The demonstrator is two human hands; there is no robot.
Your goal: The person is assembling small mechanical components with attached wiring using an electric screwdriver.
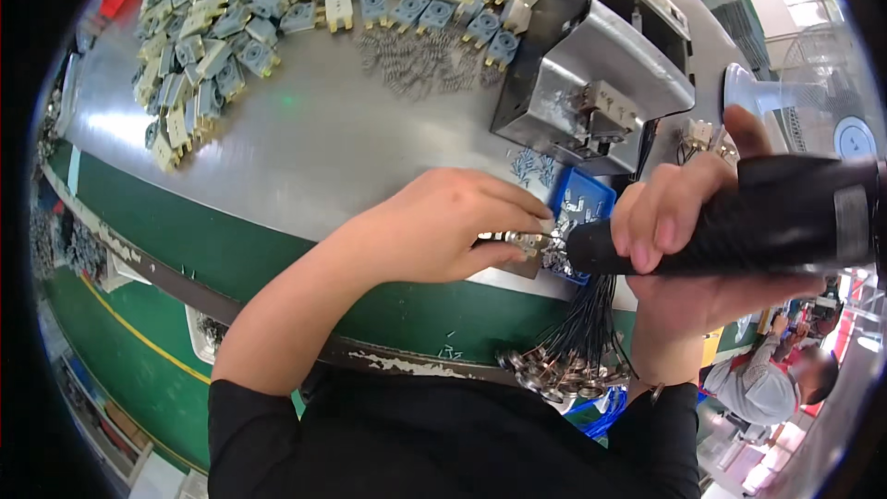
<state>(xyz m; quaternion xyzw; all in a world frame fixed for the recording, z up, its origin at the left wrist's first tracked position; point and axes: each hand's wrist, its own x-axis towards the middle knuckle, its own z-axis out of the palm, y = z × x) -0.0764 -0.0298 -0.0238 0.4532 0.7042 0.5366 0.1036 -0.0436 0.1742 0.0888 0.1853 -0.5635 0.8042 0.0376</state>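
Note:
My left hand (443, 222) is closed in a pinch on a small pale block with metal parts (525, 241), held over the table's front edge. My fingers cover much of it. In my right hand (679, 208) is a thick black power screwdriver (795, 217), lying level with its nose toward the block. Whether its bit touches the block I cannot tell. A blue tray (565, 180) of small metal pieces sits just beyond the tool's nose. Small screws (531, 166) lie loose beside that tray.
A metal fixture (605, 69) stands behind the tray. Many grey and cream socket-like blocks (374, 7) are heaped at the back left, with loose springs (416, 63) before them. Black wires (589, 314) with round metal ends hang at the front edge. A person (762, 388) works at far right.

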